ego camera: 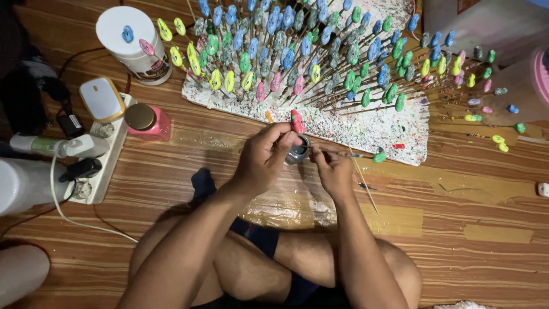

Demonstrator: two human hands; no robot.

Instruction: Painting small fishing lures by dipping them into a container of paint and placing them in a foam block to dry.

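The left hand (pixel 264 154) is closed on a thin stick topped with a red piece (pixel 297 121), holding it upright just over a small grey pot (pixel 298 150) that sits on the wooden floor (pixel 469 194) between both hands. The right hand (pixel 333 169) pinches something slim, probably a fine brush, its tip at the pot's rim; the view is too small to be sure. Just right of that hand a loose stick (pixel 363 183) lies on the floor, and a green piece (pixel 380 156) rests near the board's near edge. Beyond the hands, a paint-speckled white board (pixel 372 129) carries a dense stand of sticks with painted pieces in blue, green, yellow, pink and grey, fanning to the far right. So most of the painting looks done: many coloured pieces stand drying, while the red one is in work now, and how many remain unpainted cannot be told. To the left stand a pink jar (pixel 147 121), a white tub (pixel 132 43) with two pieces on its lid, and a power strip (pixel 103 166).
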